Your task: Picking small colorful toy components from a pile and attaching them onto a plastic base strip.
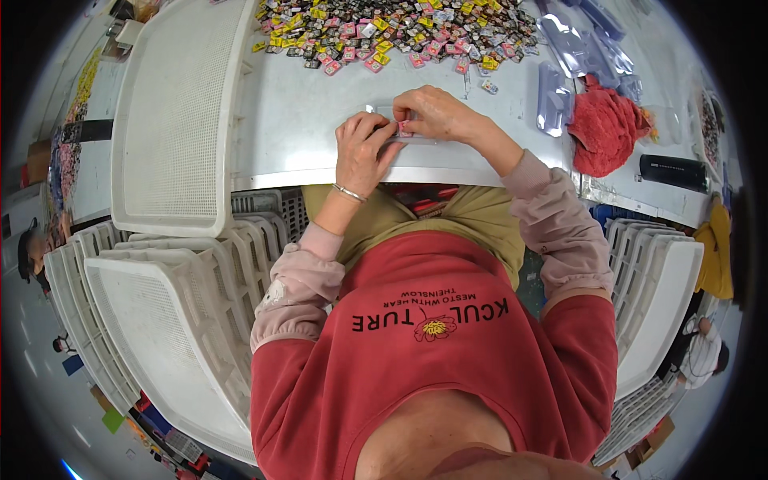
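**Pale grey metal worktop (296,136): left hand (360,144) and right hand (438,114) meet near its front edge**

Largest first. Worktop fills the space in front of the person. Large white plastic tray with a mesh base (180,112) sits along its left side, clear of the hands. White plastic trays racked on edge (152,320) below left, similar upright white trays (660,304) below right; close racking presumably saves floor space.

Broad loose pile of small pink, yellow and black pieces (400,32) at the far side, probably there so either hand can reach it while the near strip stays workable. Bluish clear moulded plastic trays (554,100) right of the pile, crumpled red cloth (604,128) just beside them, black cylinder (674,172) lying further right.

One shallow clear plastic tray (386,110) lies flat under the fingers. Small pink piece (405,129) is between the fingertips, at or over that tray.

Left: fingers curled, thumb and index at the piece, likely steadying. Right: comes in from above, thumb and fingertips bunched at it, likely for fine control. Can't tell if either is clamped; fingers hide the contact.
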A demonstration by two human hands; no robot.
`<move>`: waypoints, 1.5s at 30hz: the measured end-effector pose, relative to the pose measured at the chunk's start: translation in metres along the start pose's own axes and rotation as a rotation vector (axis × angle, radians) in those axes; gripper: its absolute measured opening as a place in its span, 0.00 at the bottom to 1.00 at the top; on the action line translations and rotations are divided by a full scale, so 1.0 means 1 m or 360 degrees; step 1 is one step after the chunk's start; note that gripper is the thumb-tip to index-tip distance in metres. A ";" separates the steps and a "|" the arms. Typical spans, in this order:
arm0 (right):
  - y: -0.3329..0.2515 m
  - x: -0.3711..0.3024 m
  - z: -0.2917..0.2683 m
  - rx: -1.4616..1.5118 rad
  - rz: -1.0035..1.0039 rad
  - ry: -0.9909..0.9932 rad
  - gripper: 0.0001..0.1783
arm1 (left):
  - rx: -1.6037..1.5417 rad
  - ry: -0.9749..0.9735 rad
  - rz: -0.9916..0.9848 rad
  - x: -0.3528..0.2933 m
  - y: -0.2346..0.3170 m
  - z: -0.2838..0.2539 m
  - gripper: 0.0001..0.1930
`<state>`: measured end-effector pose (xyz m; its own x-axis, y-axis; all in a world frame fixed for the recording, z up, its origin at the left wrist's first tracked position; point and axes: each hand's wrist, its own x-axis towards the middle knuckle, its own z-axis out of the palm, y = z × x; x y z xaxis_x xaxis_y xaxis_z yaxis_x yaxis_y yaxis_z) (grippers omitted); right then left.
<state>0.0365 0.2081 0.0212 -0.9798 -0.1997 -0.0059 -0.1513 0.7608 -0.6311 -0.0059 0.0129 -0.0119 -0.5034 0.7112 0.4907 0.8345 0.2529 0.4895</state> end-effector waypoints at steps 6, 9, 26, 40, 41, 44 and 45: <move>0.005 -0.011 -0.033 0.0567 0.0301 0.0036 0.09 | 0.0000 0.0001 0.0022 0.002 0.002 -0.001 0.17; 0.015 -0.020 -0.025 0.0413 0.0210 -0.0044 0.07 | 0.0020 -0.0002 0.0006 0.000 0.000 -0.002 0.17; -0.011 -0.051 0.014 0.0058 0.0209 0.0516 0.11 | 0.0064 -0.0006 0.0001 0.000 0.002 -0.001 0.17; -0.042 -0.033 0.040 -0.0414 0.0667 0.0909 0.13 | 0.0038 0.0033 0.0018 0.001 0.005 0.001 0.16; -0.043 -0.032 0.041 -0.0416 0.0725 0.0928 0.12 | 0.0053 0.0035 0.0012 0.001 0.006 0.001 0.16; -0.040 -0.032 0.041 -0.0228 0.0741 0.0946 0.09 | 0.0055 0.0038 0.0003 0.001 0.005 0.000 0.16; -0.036 -0.034 0.041 -0.0232 0.0739 0.0944 0.09 | 0.0050 0.0037 -0.0008 0.001 0.006 -0.001 0.16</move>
<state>0.0805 0.1615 0.0123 -0.8468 0.4937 0.1981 0.3175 0.7679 -0.5564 -0.0019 0.0145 -0.0075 -0.5125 0.6945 0.5050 0.8383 0.2772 0.4695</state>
